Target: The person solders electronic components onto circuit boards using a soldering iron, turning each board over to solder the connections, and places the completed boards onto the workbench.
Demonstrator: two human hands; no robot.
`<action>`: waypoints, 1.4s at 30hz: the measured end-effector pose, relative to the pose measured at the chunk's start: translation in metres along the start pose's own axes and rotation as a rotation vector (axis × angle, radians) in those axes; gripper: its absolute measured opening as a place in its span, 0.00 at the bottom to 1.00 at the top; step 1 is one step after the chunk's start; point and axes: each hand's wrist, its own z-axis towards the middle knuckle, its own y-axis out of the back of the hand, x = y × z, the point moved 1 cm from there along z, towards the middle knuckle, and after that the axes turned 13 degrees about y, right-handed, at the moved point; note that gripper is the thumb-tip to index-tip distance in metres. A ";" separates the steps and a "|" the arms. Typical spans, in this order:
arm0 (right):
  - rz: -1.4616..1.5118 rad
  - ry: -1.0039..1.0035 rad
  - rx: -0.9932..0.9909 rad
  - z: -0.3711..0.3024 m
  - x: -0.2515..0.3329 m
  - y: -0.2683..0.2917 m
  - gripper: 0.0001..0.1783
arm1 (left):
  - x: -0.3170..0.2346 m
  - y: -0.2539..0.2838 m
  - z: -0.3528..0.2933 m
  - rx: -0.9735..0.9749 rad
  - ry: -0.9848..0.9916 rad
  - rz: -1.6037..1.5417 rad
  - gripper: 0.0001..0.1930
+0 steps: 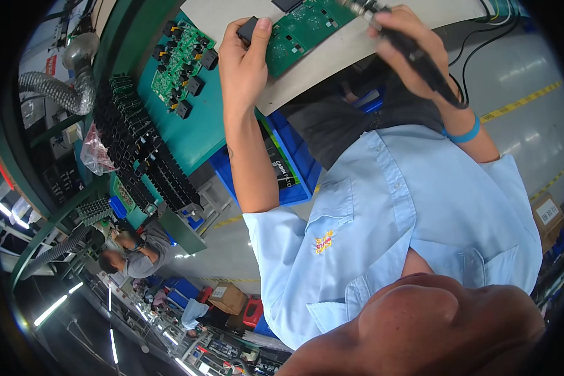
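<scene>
My left hand (243,59) is closed around a small black block (247,29), its thumb lying along the near side. Right beside it is a green circuit board (307,34); whether the block is fixed to this board I cannot tell. A second black block (286,4) shows at the board's far edge. In my right hand (417,47) is a black corded hand tool (413,53) with a metal front end. That end is blurred and points toward the board's right side. A blue band (465,130) circles my right wrist.
Left of my hand, a populated circuit board (183,66) with black parts lies on a green mat (197,135). Farther left stand rows of black parts (141,141). A blue bin (304,182) sits below the bench edge. Cables (514,25) hang at the right; co-workers sit in the background.
</scene>
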 end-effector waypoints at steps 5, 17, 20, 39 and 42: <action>-0.020 0.064 0.163 -0.004 0.017 -0.005 0.25 | 0.000 -0.012 0.001 -0.072 -0.044 0.046 0.19; -0.066 0.059 0.112 0.005 0.014 -0.019 0.21 | 0.000 -0.018 -0.002 -0.126 -0.051 0.066 0.21; -0.054 0.078 0.109 0.005 0.012 -0.019 0.21 | -0.002 -0.017 -0.002 -0.115 -0.051 0.078 0.20; -0.042 0.102 0.099 0.001 0.012 -0.013 0.23 | -0.002 -0.016 0.000 -0.119 -0.056 0.081 0.19; -0.045 0.096 0.117 -0.004 0.016 -0.009 0.23 | -0.001 -0.017 0.000 -0.120 -0.048 0.080 0.19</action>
